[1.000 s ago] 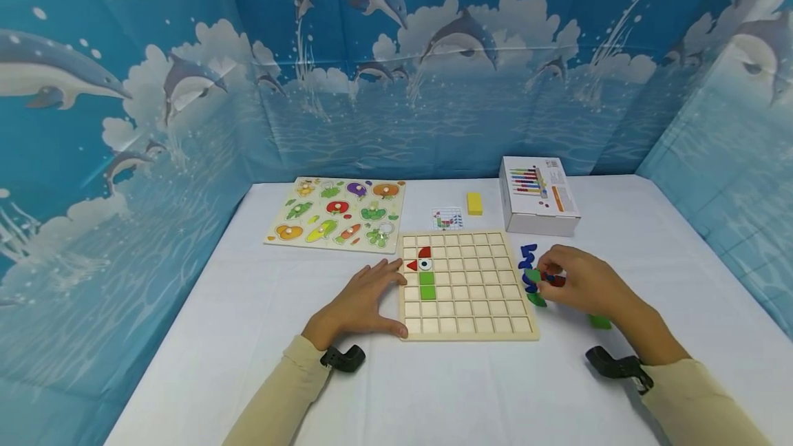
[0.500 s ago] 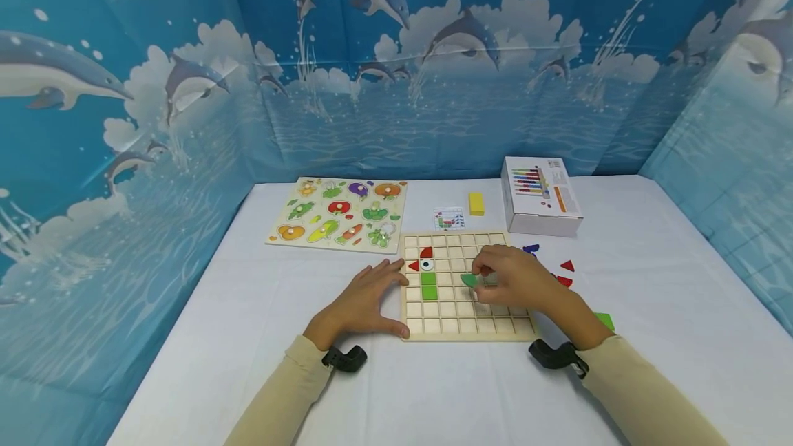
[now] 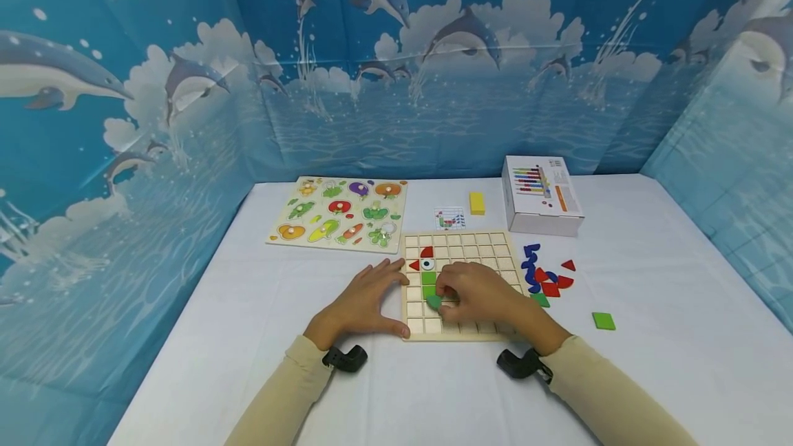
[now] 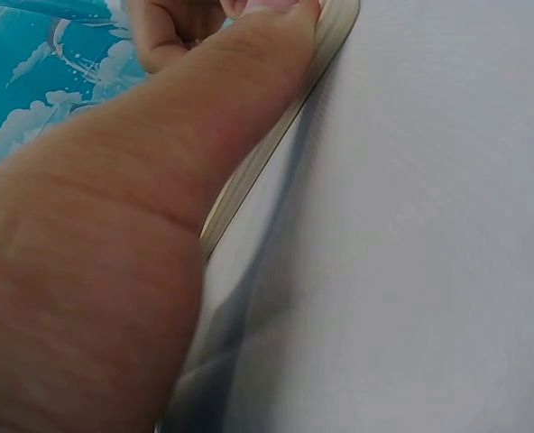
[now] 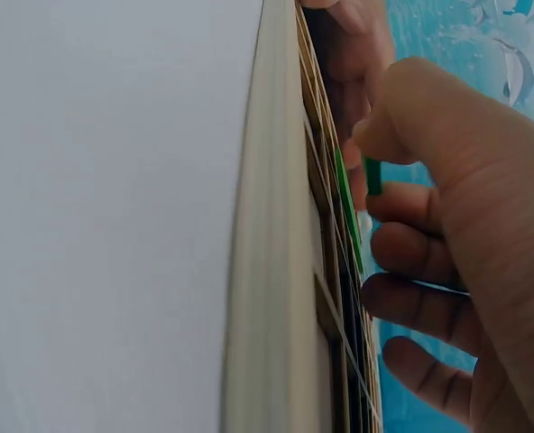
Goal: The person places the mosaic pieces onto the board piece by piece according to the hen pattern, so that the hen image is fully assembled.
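Observation:
A wooden grid board (image 3: 471,337) lies on the white table. My left hand (image 3: 362,298) rests along its left edge, fingers spread, thumb at the near left corner; the left wrist view shows the thumb (image 4: 249,72) on the rim. Between right thumb and fingertips, my right hand (image 3: 480,292) pinches a dark green rounded tile (image 3: 434,301), seen edge-on in the right wrist view. This tile is held over the cells just below two light green square tiles (image 3: 429,279). Above those sit an eye tile (image 3: 427,264), a red triangle (image 3: 414,266) and a red quarter-circle (image 3: 427,252).
Blue pieces (image 3: 529,270), red pieces (image 3: 550,289) and a green piece (image 3: 541,300) lie right of the board, with a green square (image 3: 604,321) farther out. Behind are a vegetable puzzle (image 3: 337,215), a pattern card (image 3: 449,218), a yellow block (image 3: 476,203) and a white box (image 3: 545,224).
My right hand has carried the green rounded tile leftward from the loose pieces, across the board, to beneath the light green squares. My left hand has stayed at the board's left edge.

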Action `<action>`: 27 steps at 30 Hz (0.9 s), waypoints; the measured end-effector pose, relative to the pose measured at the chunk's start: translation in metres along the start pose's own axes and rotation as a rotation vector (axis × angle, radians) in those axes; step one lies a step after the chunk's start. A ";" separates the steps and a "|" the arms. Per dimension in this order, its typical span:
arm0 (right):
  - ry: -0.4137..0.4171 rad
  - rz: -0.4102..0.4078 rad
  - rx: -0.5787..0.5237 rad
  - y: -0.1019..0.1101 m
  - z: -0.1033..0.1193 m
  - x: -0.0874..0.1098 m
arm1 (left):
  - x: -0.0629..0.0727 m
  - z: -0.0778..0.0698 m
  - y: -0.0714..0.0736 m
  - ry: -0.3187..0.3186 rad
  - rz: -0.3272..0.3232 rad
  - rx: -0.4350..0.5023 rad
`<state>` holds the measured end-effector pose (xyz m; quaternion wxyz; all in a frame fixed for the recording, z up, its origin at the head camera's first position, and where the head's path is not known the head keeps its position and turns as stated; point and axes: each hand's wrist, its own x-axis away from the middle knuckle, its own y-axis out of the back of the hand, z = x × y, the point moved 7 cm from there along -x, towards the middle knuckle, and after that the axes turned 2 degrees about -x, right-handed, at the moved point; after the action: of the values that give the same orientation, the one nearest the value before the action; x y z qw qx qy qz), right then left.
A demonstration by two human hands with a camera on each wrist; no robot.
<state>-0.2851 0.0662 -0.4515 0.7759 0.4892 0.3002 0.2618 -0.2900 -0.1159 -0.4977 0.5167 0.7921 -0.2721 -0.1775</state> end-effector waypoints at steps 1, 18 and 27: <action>-0.001 0.006 0.001 -0.001 0.001 0.000 | 0.000 0.000 0.000 -0.001 0.000 -0.001; -0.001 0.050 -0.012 -0.006 0.004 0.000 | 0.000 0.000 0.001 0.000 0.000 -0.002; -0.006 0.071 -0.037 -0.007 0.003 0.001 | 0.000 0.000 0.001 -0.004 -0.004 -0.002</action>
<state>-0.2818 0.0624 -0.4570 0.7758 0.4861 0.2753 0.2932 -0.2906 -0.1160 -0.4969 0.5164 0.7918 -0.2716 -0.1804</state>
